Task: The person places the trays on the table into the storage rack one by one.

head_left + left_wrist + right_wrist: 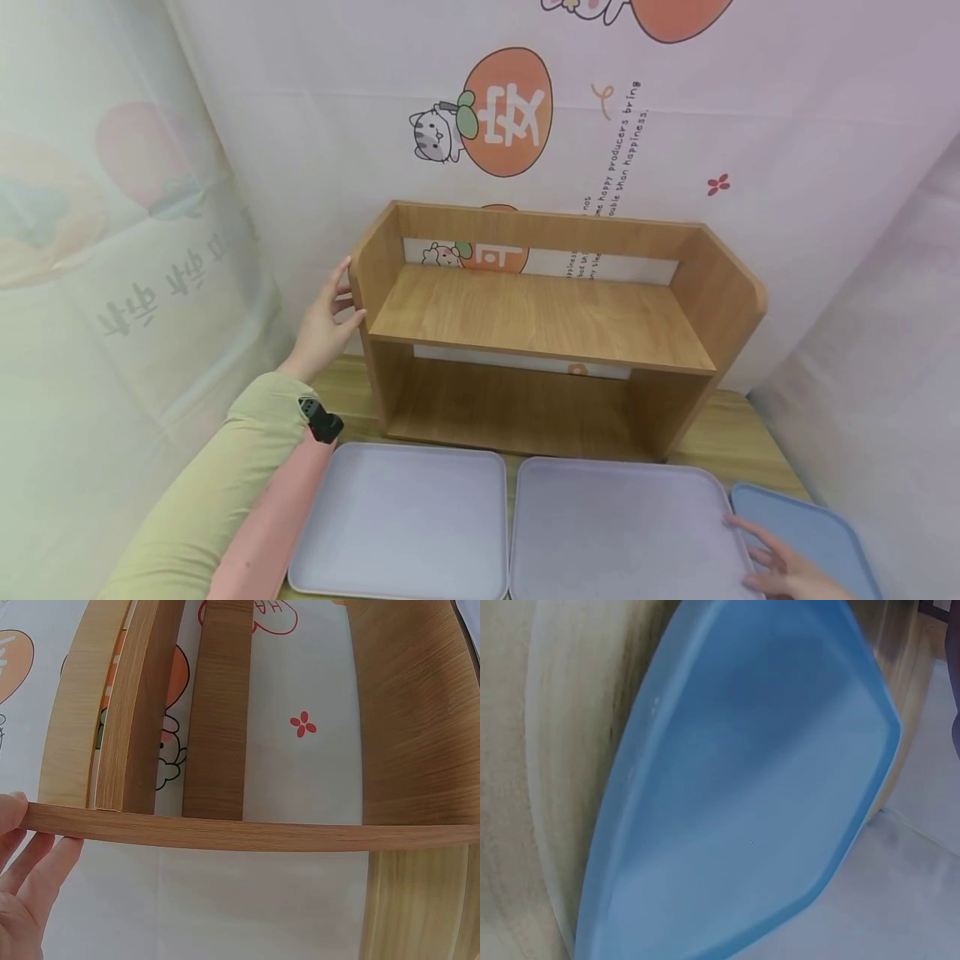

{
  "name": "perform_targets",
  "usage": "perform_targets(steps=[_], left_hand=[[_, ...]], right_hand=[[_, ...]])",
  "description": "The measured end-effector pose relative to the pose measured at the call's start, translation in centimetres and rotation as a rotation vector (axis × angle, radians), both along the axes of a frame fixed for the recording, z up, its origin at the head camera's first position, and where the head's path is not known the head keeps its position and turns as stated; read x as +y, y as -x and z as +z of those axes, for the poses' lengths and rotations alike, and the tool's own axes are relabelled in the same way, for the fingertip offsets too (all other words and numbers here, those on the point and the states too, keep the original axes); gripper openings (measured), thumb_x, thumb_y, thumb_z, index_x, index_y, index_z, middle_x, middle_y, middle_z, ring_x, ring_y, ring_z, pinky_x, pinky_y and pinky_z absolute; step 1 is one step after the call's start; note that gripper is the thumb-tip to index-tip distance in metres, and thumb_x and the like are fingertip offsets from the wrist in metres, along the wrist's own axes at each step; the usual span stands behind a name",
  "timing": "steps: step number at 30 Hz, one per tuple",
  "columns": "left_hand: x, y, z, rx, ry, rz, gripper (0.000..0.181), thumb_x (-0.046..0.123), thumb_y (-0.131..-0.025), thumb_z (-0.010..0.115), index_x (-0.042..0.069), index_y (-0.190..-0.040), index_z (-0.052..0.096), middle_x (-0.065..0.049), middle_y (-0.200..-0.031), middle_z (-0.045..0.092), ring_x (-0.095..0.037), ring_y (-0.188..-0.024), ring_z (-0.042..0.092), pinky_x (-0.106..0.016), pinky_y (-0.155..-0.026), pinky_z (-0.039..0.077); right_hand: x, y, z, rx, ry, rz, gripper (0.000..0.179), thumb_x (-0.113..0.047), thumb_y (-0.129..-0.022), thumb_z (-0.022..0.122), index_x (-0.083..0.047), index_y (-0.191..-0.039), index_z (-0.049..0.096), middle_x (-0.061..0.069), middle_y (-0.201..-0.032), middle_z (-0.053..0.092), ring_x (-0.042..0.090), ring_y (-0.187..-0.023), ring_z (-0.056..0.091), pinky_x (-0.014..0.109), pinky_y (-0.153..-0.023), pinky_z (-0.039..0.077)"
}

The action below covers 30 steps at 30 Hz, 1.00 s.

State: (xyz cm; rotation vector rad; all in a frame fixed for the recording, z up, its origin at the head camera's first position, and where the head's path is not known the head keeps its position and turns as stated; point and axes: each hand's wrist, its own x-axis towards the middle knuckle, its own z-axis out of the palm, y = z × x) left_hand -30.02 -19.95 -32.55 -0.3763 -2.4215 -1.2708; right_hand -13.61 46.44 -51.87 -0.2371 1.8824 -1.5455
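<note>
A two-tier wooden desktop shelf (540, 312) stands upright at the back of the table. My left hand (330, 321) holds the front edge of its left side panel. In the left wrist view, the thumb of the left hand (30, 885) lies on one face of that panel (247, 835) and the fingers on the other. At the lower right of the head view, my right hand (783, 567) has loosely extended fingers at the right rim of a lavender tray (618, 533). Beside that hand lies a blue tray (806, 529); the right wrist view shows only the blue tray (750, 780), not the hand.
A pale lavender-white tray (408, 517) lies left of the lavender one, in front of the shelf. A pink tray-like thing (273, 508) shows partly under my left sleeve (217, 483). Printed cloth (315, 108) surrounds the wood-grained table (742, 433) at the back and sides.
</note>
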Motion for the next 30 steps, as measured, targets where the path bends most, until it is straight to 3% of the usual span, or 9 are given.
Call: perform_targets(steps=[1,3,5,8,12,15,21,30], left_hand=[[0.0,0.0,0.0,-0.002,-0.002,0.000,0.085,-0.002,-0.090,0.058,0.033,-0.152,0.011,-0.025,-0.134,0.044,-0.044,-0.119,0.052,-0.056,-0.092,0.049],[-0.1,0.0,0.0,-0.007,-0.005,0.000,0.085,-0.002,-0.090,0.058,0.033,-0.152,0.011,-0.025,-0.134,0.044,-0.044,-0.119,0.051,-0.056,-0.092,0.048],[-0.1,0.1,-0.1,-0.012,-0.005,0.004,0.085,-0.002,-0.090,0.058,0.034,-0.152,0.011,-0.025,-0.134,0.044,-0.044,-0.119,0.051,-0.056,-0.092,0.048],[-0.1,0.1,-0.1,-0.015,-0.003,0.008,0.085,-0.002,-0.090,0.058,0.034,-0.152,0.011,-0.025,-0.134,0.044,-0.044,-0.120,0.051,-0.056,-0.092,0.048],[-0.1,0.1,-0.1,-0.008,-0.007,0.009,0.084,-0.002,-0.090,0.058,0.034,-0.152,0.012,-0.024,-0.134,0.045,-0.044,-0.119,0.052,-0.055,-0.092,0.049],[0.0,0.0,0.0,-0.003,-0.013,0.003,0.085,-0.002,-0.090,0.058,0.033,-0.152,0.012,-0.025,-0.134,0.045,-0.044,-0.119,0.052,-0.056,-0.092,0.048],[-0.1,0.0,-0.1,-0.002,-0.018,0.003,0.085,-0.003,-0.090,0.058,0.034,-0.152,0.012,-0.025,-0.133,0.045,-0.045,-0.118,0.052,-0.056,-0.092,0.048],[-0.1,0.3,-0.1,0.000,-0.003,0.007,0.085,-0.002,-0.090,0.058,0.034,-0.152,0.012,-0.025,-0.134,0.045,-0.044,-0.119,0.052,-0.056,-0.092,0.048]], right_hand=[[0.0,0.0,0.0,0.010,0.060,0.021,0.067,-0.006,-0.098,0.041,-0.061,-0.134,0.027,0.005,-0.159,0.002,0.046,-0.133,0.029,0.046,-0.089,0.052],[0.0,0.0,0.0,0.023,0.203,0.073,0.069,0.000,-0.098,0.037,-0.057,-0.137,0.027,-0.023,-0.147,0.027,0.021,-0.119,0.051,0.033,-0.083,0.055],[-0.3,0.0,0.1,0.022,0.356,0.125,0.072,0.005,-0.097,0.032,-0.051,-0.141,0.028,-0.041,-0.128,0.032,0.003,-0.107,0.057,0.026,-0.084,0.054],[-0.8,0.0,0.5,-0.030,0.519,0.172,0.073,0.009,-0.097,0.027,-0.047,-0.142,0.031,-0.029,-0.135,0.041,0.009,-0.110,0.058,0.026,-0.090,0.052],[-1.4,-0.2,1.5,-0.166,0.658,0.169,0.072,0.009,-0.097,0.021,-0.047,-0.140,0.036,-0.017,-0.137,0.047,0.017,-0.124,0.051,0.036,-0.101,0.047],[-1.8,-0.4,2.2,-0.226,0.736,0.167,0.072,0.008,-0.098,0.016,-0.046,-0.140,0.038,-0.011,-0.138,0.049,0.021,-0.123,0.051,0.039,-0.102,0.046],[-2.6,-0.7,3.5,-0.225,0.809,0.187,0.073,0.010,-0.097,0.013,-0.043,-0.142,0.036,-0.006,-0.139,0.049,0.023,-0.124,0.050,0.041,-0.104,0.044],[-3.2,-0.8,4.4,-0.100,0.961,0.272,0.077,0.017,-0.093,0.012,-0.033,-0.150,0.024,0.004,-0.147,0.041,0.023,-0.132,0.042,0.044,-0.108,0.039]])
